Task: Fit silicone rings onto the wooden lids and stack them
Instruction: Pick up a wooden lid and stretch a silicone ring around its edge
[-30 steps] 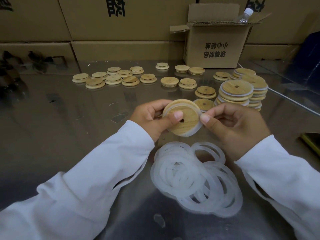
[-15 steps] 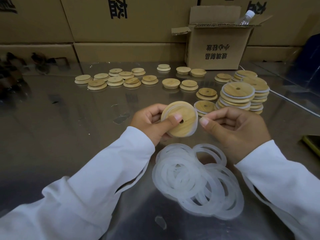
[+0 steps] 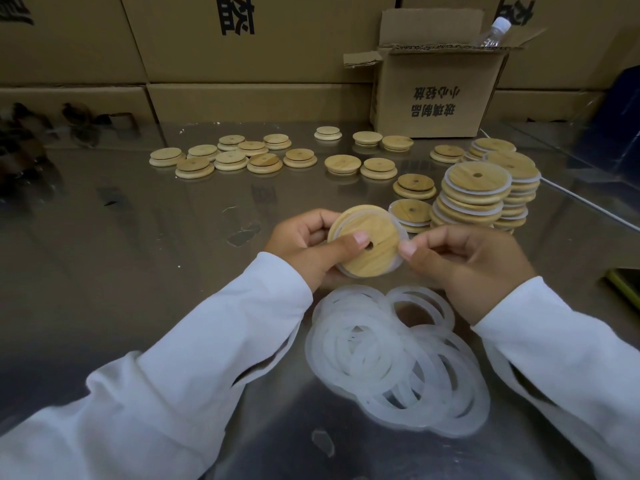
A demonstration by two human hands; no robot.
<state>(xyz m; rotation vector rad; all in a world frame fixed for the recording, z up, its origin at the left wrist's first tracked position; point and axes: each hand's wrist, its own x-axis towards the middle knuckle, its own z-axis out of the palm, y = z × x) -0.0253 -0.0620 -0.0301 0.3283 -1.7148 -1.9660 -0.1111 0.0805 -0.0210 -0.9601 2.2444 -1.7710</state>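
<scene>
A round wooden lid (image 3: 375, 251) with a small centre hole is held above the table, a translucent silicone ring (image 3: 401, 237) around its rim. My left hand (image 3: 304, 242) grips the lid, thumb pressed on its face beside the hole. My right hand (image 3: 464, 261) pinches the ring at the lid's right edge. A heap of loose silicone rings (image 3: 394, 358) lies just below my hands. Stacks of ringed lids (image 3: 476, 194) stand to the right, behind my right hand.
Several bare wooden lids (image 3: 230, 159) are spread across the far side of the shiny metal table (image 3: 121, 254). An open cardboard box (image 3: 440, 88) holding a plastic bottle (image 3: 493, 31) stands at the back right. Large cartons line the back wall.
The lid has turned a little in my hands and the ring sits further onto its rim. The view has shifted slightly; both hands stay in the same place.
</scene>
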